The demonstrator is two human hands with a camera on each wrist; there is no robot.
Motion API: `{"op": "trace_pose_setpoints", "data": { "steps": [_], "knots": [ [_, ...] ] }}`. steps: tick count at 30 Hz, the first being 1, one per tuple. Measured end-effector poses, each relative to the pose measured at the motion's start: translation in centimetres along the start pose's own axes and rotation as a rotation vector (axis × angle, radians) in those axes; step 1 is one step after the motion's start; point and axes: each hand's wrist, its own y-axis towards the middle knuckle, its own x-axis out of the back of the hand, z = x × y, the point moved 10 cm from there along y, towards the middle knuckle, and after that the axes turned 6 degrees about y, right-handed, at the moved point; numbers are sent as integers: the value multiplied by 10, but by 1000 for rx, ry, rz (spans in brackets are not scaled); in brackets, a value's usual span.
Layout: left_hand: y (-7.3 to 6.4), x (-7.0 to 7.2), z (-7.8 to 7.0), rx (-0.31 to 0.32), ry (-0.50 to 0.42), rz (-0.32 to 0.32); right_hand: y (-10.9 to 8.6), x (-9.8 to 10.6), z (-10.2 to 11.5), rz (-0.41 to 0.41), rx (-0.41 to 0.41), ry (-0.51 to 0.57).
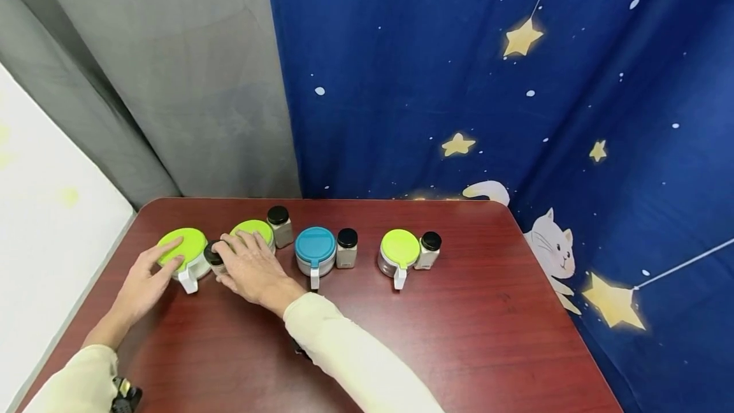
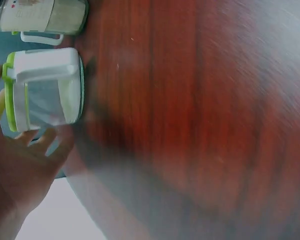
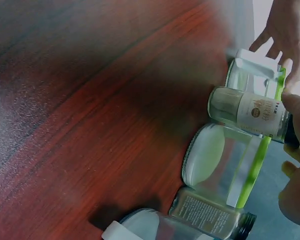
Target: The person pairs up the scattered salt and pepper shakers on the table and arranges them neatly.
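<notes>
My left hand [image 1: 140,284] holds the leftmost jar [image 1: 183,246], a clear one with a green lid and a white handle facing the near edge. In the left wrist view this jar [image 2: 47,92] stands on the table, fingers curled along its side. My right hand [image 1: 257,271] grips a small glass seasoning bottle [image 1: 215,259] by its black cap. The right wrist view shows the labelled bottle [image 3: 250,112] between two green-lidded jars, thumb and fingers about the cap. The second green-lidded jar [image 1: 257,229] is partly hidden behind my right hand.
A black-capped bottle [image 1: 280,227] stands right of the second jar. Farther right come a blue-lidded jar [image 1: 315,246] with a bottle [image 1: 346,248], then a green-lidded jar [image 1: 399,247] with another bottle [image 1: 429,250]. A white panel [image 1: 51,234] borders the table's left edge; curtains hang behind.
</notes>
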Motion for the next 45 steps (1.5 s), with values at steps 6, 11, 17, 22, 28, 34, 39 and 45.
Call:
{"op": "trace_pose_setpoints", "data": {
  "steps": [6,11,17,22,28,34,39,45],
  "knots": [
    [-29,-12,-2,-30,4,132,-3,3,-6,-95,-54,15],
    [-44,-12,-4,-42,99,55,-5,2,-9,-113,-77,3],
    [-50,-14,-6,-17,75,23,-6,0,-1,-94,-22,47],
    [-51,-16,-11,-35,-4,8,-10,-8,0,-63,-21,237],
    [-52,-15,-11,-12,31,1,-15,-16,-6,-59,-50,433],
    [-58,-9,-11,29,76,-13,-23,-7,-6,-94,27,470],
    [-61,-8,-28,11,55,-21,-35,11,-12,-142,70,503],
    [-69,-25,-60,-45,22,12,-60,19,-20,-157,125,474]
  ]
}}
